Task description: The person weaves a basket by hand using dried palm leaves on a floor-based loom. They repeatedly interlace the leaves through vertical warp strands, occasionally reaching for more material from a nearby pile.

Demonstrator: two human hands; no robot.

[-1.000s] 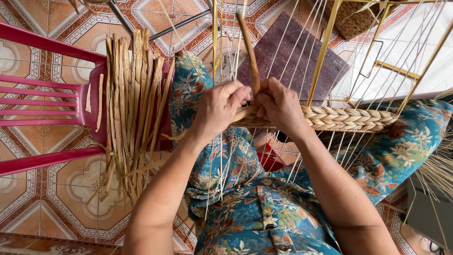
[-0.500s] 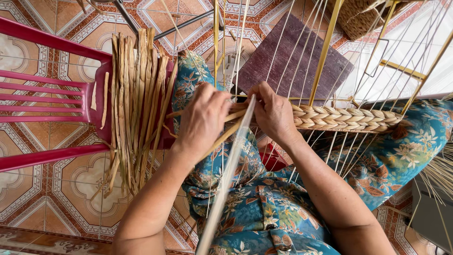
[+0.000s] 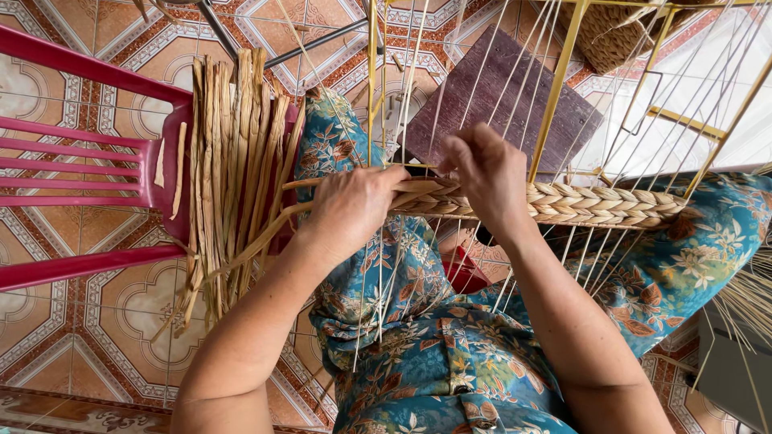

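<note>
Over lap | left hand [image 3: 354,210] grips straw strands [image 3: 265,233] | right hand [image 3: 489,178] pinches braid [image 3: 595,204], fingertips hidden

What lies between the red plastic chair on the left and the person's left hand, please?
In the head view, a bundle of dried straw strips hangs over the red plastic chair, and loose strips run from it to the left hand.

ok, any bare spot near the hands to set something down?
Bare tiled floor below the red chair, left of the left hand. Crowded: the chair edge holds the straw bundle, and thin strands and the woven braid surround the right hand.
</note>
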